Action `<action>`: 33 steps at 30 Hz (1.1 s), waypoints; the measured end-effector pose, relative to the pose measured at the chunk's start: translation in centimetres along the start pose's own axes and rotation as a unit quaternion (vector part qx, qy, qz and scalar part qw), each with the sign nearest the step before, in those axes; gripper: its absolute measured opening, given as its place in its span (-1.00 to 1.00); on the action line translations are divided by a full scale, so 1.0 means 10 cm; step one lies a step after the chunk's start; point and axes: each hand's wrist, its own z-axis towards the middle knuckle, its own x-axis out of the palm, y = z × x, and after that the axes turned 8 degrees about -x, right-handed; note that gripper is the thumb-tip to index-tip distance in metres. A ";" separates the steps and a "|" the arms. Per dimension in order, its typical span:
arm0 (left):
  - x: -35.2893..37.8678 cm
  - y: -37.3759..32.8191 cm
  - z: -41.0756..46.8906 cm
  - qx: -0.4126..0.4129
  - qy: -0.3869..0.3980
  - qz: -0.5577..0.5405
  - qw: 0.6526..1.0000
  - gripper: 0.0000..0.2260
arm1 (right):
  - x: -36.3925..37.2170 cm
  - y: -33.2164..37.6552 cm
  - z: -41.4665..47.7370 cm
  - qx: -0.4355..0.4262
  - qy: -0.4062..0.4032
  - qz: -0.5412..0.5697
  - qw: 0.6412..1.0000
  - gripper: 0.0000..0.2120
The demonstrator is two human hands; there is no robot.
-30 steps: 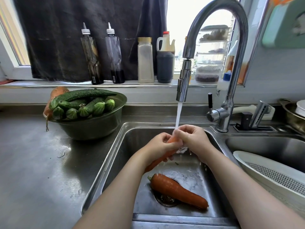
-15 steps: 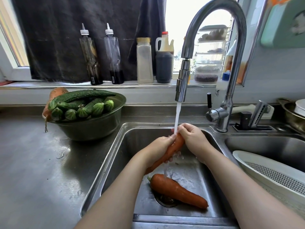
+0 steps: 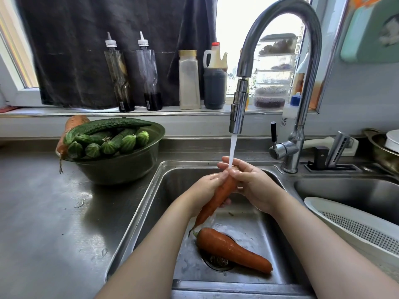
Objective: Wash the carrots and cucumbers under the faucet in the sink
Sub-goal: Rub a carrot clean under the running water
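1. Rinsing is under way. A slender orange carrot is held tilted, thick end uppermost and thin tip pointing down toward the person, under the stream of water from the curved steel faucet.
2. The left hand has its fingers curled round the carrot's middle. The right hand is closed round the thick upper end, and the two hands touch there. The stream lands where the right hand meets the carrot's top.
3. A thicker orange carrot lies on the floor of the steel sink, below both hands and partly across the round drain. The dark green ridged cucumbers and a further pale orange carrot sit in a steel bowl on the steel counter, well to the left of the left hand.
4. Risk, slippage: the held carrot is wet and tapered. If the left hand loosens its grip while rubbing, the carrot would likely drop onto the one beneath.
5. Risk, splashing: water striking the right hand's knuckles could spray past the rim onto the counter.
6. Risk, drainage: the lying carrot may slow the outflow.
7. Judgement: the task is at an early stage, with the cucumbers not yet washed.
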 end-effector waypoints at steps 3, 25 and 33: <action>-0.01 -0.02 -0.04 -0.015 -0.006 -0.009 1.000 -0.57 | -0.03 -0.02 -0.02 -0.006 0.016 -0.019 1.000 -0.65; -0.04 -0.05 -0.06 0.003 -0.083 0.121 0.989 -0.46 | 0.05 -0.04 -0.01 0.005 -0.038 -0.149 0.988 -0.71; -0.15 -0.01 -0.03 0.010 0.031 0.094 0.995 -0.65 | -0.01 -0.09 0.03 0.010 -0.081 -0.155 0.985 -0.71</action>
